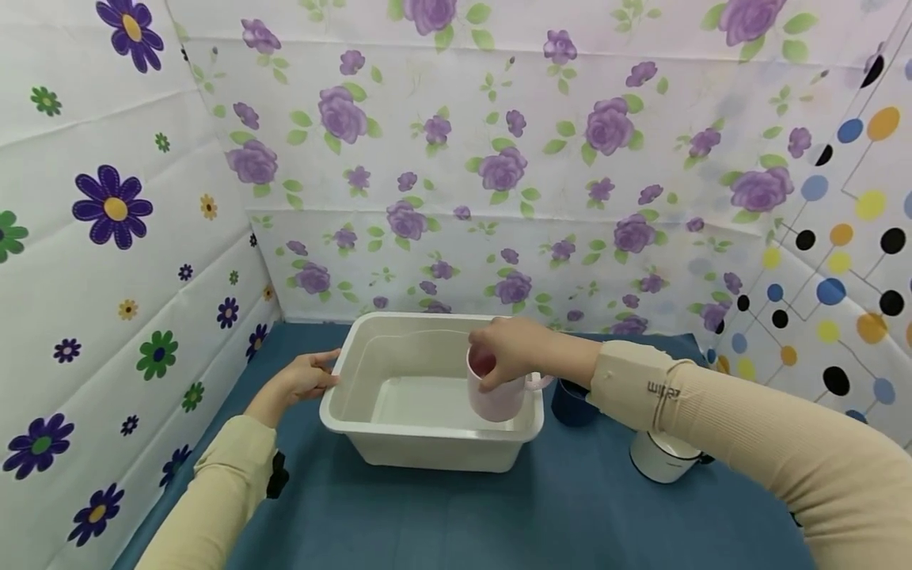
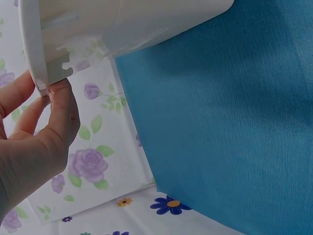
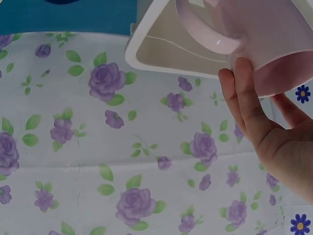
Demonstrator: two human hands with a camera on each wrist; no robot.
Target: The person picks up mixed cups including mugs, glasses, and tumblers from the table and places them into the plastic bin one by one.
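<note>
A white rectangular basin point(image 1: 442, 453) sits on the blue table surface. At its left end my left hand point(image 1: 305, 378) pinches the rim; in the left wrist view the thumb and fingers point(image 2: 61, 105) close on the edge of the basin point(image 2: 132, 24). Over the right part of the basin, my right hand point(image 1: 511, 348) grips a pale pink mug point(image 1: 499, 401) by its upper rim. The mug is tilted slightly, its handle point(image 1: 539, 383) pointing right. From the right wrist view, fingers point(image 3: 247, 93) lie along the outside of the mug point(image 3: 266, 29) near its mouth.
A dark blue cup point(image 1: 572, 408) stands just right of the basin, partly behind my right forearm. Farther right and nearer is a white enamel mug point(image 1: 663, 459) with a dark rim, partly covered by the sleeve. Flowered and dotted sheets point(image 1: 456, 158) enclose the back and sides.
</note>
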